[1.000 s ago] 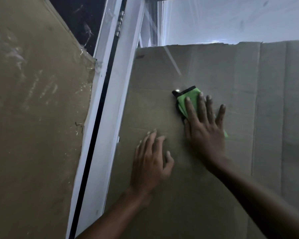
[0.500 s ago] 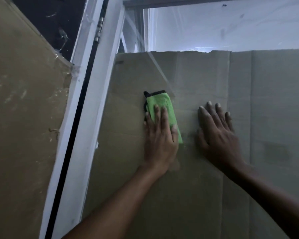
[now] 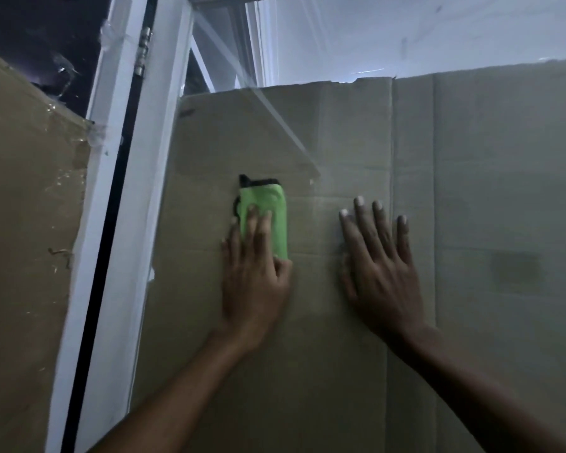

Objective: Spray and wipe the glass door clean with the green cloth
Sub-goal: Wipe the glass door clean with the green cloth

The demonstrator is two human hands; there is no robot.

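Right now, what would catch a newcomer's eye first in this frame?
The bright green cloth stands out at centre, pressed flat to the glass door under the left hand. Beside it, to the right, the right hand lies spread on the same pane. Brown cardboard shows behind the glass, and the white door frame runs up the left.

Green cloth point(image 3: 268, 217), folded w/ a black edge on top, lies flat on the glass door point(image 3: 471, 223), near the white frame. Glass looks hazy.
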